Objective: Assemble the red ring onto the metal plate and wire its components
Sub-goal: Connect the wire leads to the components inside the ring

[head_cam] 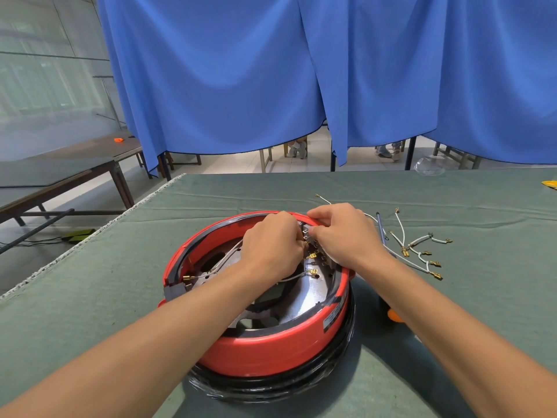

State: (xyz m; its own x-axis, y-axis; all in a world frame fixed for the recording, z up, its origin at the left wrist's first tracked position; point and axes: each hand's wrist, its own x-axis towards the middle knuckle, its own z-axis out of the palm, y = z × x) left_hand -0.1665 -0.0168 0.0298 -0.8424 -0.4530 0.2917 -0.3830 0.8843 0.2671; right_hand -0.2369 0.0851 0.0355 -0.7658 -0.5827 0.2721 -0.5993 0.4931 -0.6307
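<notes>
With the red ring seated on the plate, wiring is under way: left hand pinches a wire terminal, right hand grips the terminal block; next, push it home.

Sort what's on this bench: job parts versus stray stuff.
In the job: red ring, metal plate, terminal block, left hand, right hand, loose white wires.
Lying about: clear plastic bag, yellow item, orange-handled tool.

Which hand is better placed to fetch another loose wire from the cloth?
Probably the right hand: the loose wires lie just to its right on the cloth, while the left hand would have to cross over.
</notes>
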